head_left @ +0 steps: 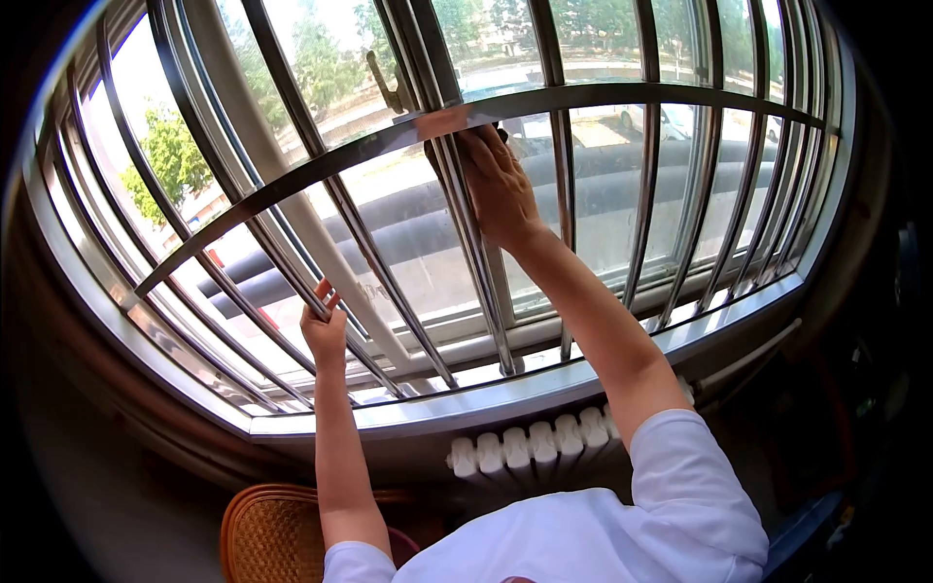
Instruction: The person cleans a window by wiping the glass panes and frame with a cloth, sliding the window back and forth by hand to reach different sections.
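Observation:
My left hand point(326, 333) is closed around one of the upright metal bars point(284, 260) in the lower left part of the window grille. A small orange-red patch shows at its fingertips; I cannot make out what it is. Higher up, my right hand point(501, 189) reaches to the paired bars point(468, 243) at the middle, just below the flat metal crossband point(622, 94). Its fingers bend around the bars, and dark bits of something show beside them. What the right fingers hold is mostly hidden.
Behind the grille is a sliding window with a pale frame point(360, 282) and a handle point(382, 85). Thick grey pipes point(612, 175) run outside, with trees and parked cars beyond. Below the sill point(544, 389) are a white radiator point(530, 444) and a woven chair point(272, 534).

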`<state>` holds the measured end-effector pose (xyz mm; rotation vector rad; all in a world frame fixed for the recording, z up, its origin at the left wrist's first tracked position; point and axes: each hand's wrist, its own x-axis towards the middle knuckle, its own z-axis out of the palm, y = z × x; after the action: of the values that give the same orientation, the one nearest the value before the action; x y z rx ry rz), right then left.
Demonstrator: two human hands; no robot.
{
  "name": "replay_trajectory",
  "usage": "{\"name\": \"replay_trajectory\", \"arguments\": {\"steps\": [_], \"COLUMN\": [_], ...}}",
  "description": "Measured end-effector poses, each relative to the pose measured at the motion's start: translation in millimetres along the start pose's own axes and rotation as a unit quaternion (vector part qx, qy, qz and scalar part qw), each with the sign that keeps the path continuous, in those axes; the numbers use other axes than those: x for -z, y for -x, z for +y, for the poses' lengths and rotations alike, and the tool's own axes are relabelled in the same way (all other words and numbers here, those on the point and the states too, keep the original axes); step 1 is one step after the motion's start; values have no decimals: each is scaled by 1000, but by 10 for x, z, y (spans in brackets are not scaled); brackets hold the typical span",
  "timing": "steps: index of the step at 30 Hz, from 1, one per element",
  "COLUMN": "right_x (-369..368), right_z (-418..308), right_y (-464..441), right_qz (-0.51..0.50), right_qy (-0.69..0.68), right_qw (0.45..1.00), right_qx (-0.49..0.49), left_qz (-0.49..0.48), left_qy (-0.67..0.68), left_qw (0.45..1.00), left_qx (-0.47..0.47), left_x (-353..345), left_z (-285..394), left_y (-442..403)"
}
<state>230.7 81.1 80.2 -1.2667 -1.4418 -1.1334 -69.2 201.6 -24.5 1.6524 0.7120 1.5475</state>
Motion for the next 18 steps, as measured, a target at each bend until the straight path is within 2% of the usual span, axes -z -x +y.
{"name": "replay_trajectory", "arguments": {"steps": [6,10,12,14,15,18], "right_x": [63,87,40,47,20,-31], "right_z": [24,6,73,20,-30,-153], "right_y": [494,93,87,177,241,296], "right_qz": [6,-6,-16,2,43,64], "right_qy": [31,-55,-38,44,28,9], "right_qw": [999,998,997,999,996,995], "right_qx": [-17,43,58,-9,-69,-80], "left_qz": [-18,-9,3,8,9,-14], "left_qy": [-5,-5,1,11,22,3], "left_qw": [1000,1000,1000,1000,1000,1000], "left_qx": [-5,-10,-12,-15,-18,-9], "left_x": [33,-8,-42,-25,-21,15], "left_z": [-58,-21,-13,-50,-78,-63], "left_y": [1,18,-4,14,5,11]}}
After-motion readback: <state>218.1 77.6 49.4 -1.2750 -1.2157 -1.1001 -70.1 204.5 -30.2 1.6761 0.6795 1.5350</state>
